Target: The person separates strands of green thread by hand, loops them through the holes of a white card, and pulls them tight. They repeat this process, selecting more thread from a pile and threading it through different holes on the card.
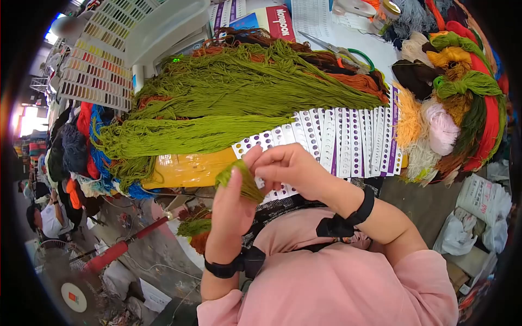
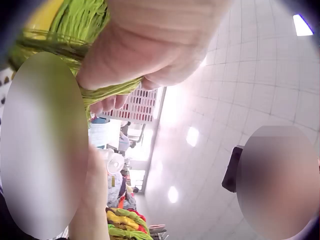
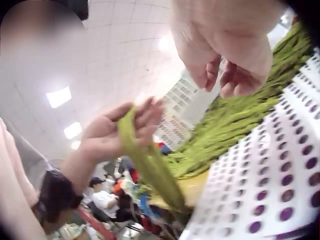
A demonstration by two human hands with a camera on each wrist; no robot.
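Green thread (image 1: pixel 248 186) looped over a loosely spread left hand (image 1: pixel 230 205) could slip and tangle; right hand (image 1: pixel 292 165) nearby, grip unclear.

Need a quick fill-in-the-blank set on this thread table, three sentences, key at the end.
1. The bundle of thread hanging from the left hand is colored ____.
2. The large white word on the red cover is ____.
3. The person's shirt is colored ____.

Missing words: green; Notebook; pink.
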